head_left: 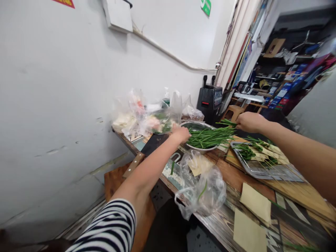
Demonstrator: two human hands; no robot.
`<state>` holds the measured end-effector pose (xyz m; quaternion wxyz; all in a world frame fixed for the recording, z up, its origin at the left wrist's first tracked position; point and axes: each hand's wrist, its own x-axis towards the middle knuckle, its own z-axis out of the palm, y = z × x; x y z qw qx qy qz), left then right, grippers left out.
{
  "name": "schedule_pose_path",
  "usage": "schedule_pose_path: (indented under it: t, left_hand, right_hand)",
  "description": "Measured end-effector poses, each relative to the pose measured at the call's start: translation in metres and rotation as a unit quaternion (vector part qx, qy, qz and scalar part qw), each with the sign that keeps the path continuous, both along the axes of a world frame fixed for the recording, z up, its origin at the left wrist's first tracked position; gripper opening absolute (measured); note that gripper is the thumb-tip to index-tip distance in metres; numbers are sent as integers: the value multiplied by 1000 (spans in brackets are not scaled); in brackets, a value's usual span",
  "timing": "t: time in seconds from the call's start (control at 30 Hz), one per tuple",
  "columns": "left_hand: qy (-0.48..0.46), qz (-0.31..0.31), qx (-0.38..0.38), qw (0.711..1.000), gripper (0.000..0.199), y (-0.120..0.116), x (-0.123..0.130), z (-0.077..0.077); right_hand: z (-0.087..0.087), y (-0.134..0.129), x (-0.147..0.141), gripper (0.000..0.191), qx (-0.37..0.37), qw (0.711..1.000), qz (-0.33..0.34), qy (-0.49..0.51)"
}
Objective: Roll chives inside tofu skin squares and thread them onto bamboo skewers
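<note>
Long green stalks (210, 137) lie heaped in a round metal bowl (201, 150) on the wooden table. My left hand (181, 134) is at the bowl's left rim, its fingers curled at the stalk ends; what they grip is too small to tell. Beyond the bowl's right side, my right hand (250, 122) pinches a few green stalks. Below it, a metal tray (254, 171) holds skewered pale sheets wrapped around greens. Flat pale sheets (256, 203) lie on the table near its front edge.
A clear plastic bag (210, 192) sits at the front edge. A cleaver (135, 163) lies left, its handle overhanging. Filled plastic bags (131, 117) stand along the wall, beside a black speaker (210, 101). A wooden board (309, 194) supports the tray.
</note>
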<state>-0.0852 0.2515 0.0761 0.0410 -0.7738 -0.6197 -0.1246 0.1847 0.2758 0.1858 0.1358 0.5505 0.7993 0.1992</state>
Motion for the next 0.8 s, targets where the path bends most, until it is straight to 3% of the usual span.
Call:
schedule_pose_path:
  t: [0.1,0.2,0.27,0.37,0.63,0.8]
  left_hand:
    - [-34,-14,130,991,35,-28,19,15]
    - [-34,-141,237,961,34,-61,44,28]
    - [-10,-191,212,958,30,-79,60,32]
    - [1,-202,145,969,28,-97,75,36]
    - [11,-278,115,954,29,-128,93,61]
    - [-40,-291,114,949,29,-141,105,54]
  right_hand:
    - [1,-33,-22,21,-6,999,46,-4]
    - [2,-70,-44,25,-14,995,91,-47]
    - [5,-92,-53,27,-23,992,111,-61]
    - [12,-116,-52,27,-40,989,131,-48]
    - [22,-156,-9,20,-104,986,130,22]
    - [27,-179,12,19,-116,978,114,129]
